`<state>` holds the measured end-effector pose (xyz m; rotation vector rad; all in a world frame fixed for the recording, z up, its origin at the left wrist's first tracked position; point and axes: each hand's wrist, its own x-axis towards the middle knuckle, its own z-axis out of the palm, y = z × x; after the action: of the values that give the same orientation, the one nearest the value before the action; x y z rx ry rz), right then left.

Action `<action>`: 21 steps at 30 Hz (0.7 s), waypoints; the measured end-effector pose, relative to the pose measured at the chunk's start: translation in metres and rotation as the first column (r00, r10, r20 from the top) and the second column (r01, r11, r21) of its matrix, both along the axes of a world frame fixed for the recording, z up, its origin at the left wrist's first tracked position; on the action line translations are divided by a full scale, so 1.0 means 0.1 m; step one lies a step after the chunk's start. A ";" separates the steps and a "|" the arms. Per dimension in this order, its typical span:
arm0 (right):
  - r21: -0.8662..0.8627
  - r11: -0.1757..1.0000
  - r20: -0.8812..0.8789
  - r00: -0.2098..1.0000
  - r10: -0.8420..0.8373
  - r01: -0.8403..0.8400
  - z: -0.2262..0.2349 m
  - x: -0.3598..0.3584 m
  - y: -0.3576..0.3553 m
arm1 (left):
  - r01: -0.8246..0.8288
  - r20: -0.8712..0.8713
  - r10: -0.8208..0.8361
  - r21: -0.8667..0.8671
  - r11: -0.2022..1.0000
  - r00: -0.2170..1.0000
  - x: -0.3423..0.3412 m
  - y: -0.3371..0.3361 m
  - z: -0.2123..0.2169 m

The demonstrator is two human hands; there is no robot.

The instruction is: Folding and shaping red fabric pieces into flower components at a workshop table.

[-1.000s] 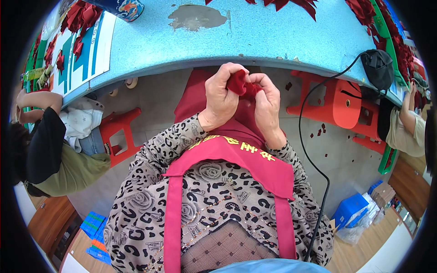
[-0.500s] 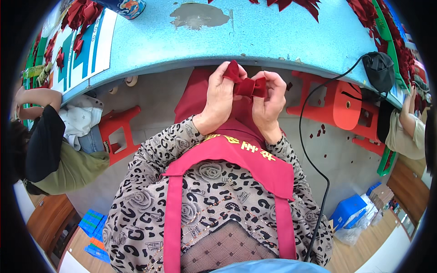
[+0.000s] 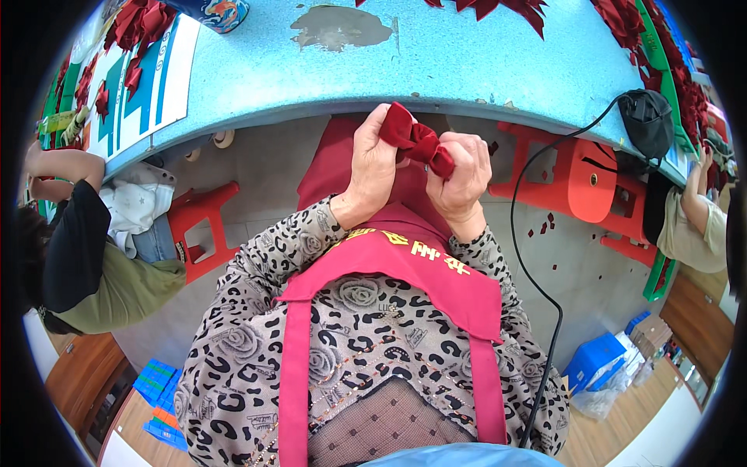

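Observation:
A dark red velvet bow (image 3: 418,142) is held between my two hands, over my lap and just in front of the table's near edge. My left hand (image 3: 373,162) pinches its left loop between thumb and fingers. At the other end, my right hand (image 3: 461,173) grips the right loop, with the fingers curled over. The bow tilts, its left side farther from me and its right side nearer. My fingertips behind the fabric are partly hidden.
The blue table (image 3: 467,66) carries heaps of red bows (image 3: 140,27) and a black pouch (image 3: 647,123). A black cable (image 3: 515,226) runs down past my right arm. Red stools (image 3: 585,180) stand below. People sit at both sides, one with a dark sleeve (image 3: 68,249).
The bow has turned so that its right end is lower and nearer me. My right hand has moved slightly down, its fingers now curled more tightly. My left hand has barely moved.

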<state>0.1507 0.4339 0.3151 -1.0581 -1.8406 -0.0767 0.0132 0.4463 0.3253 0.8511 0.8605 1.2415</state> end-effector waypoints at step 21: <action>-0.471 0.854 -0.443 0.896 -0.012 -0.222 -0.06 0.11 -0.22 | 0.048 0.064 -0.036 -0.199 0.979 0.997 0.16 -0.13 -0.03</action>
<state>0.1614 0.4123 0.3096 -1.2068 -1.5280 0.7080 0.0293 0.4332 0.3220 0.6633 0.8978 1.1164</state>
